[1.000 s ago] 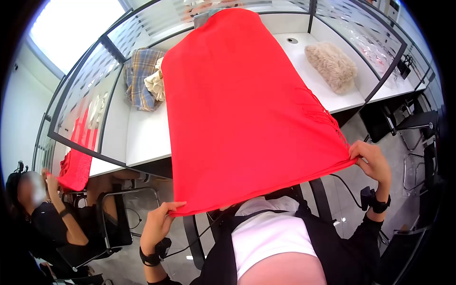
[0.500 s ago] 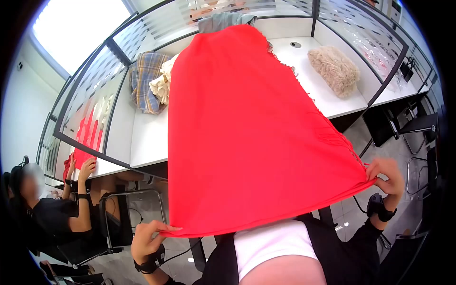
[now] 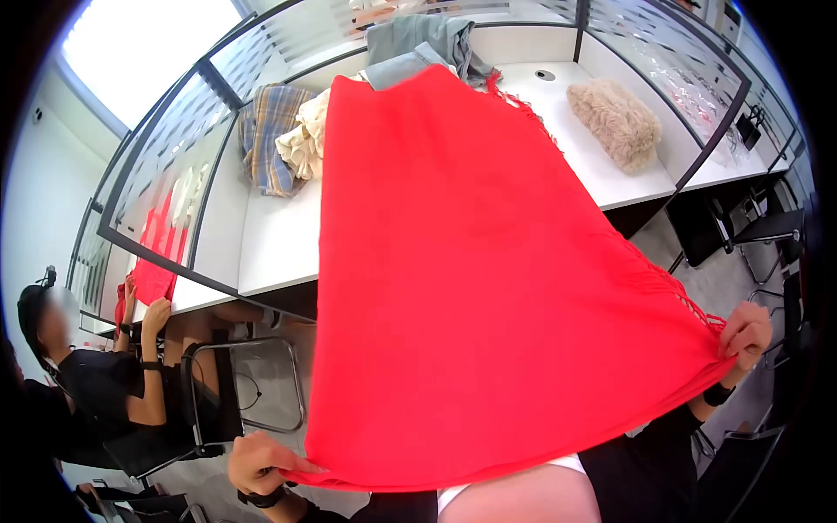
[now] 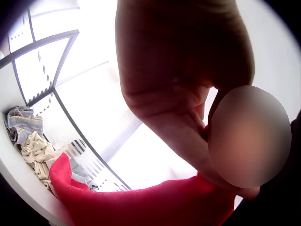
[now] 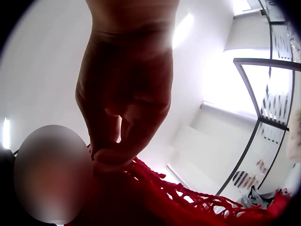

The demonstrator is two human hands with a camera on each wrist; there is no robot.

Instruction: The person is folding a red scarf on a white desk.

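A wide red shawl [image 3: 453, 279] with a fringe [image 3: 663, 283] along its right side stretches from the desk toward the wearer's body. My left hand [image 3: 261, 462] pinches its near left corner, and in the left wrist view the thumb and fingers of that hand [image 4: 183, 94] meet on the red cloth. At the near right corner my right hand [image 3: 745, 334] grips the shawl beside the fringe. In the right wrist view the fingertips [image 5: 113, 157] press together on the cloth, with knotted tassels [image 5: 188, 195] hanging next to them. The far end lies over the desk.
Grey clothing [image 3: 418, 44] lies at the back of the white desk [image 3: 279, 235]. A plaid cloth [image 3: 275, 139] and cream cloth [image 3: 303, 139] sit at left, a beige furry cushion [image 3: 615, 124] at right. Glass partitions surround the desk. Another person [image 3: 96, 383] sits at left handling red cloth.
Both hands have moved apart and down toward the body, drawing the shawl nearer. Its far edge has slid forward, baring more grey clothing. The other person's hands have also shifted.
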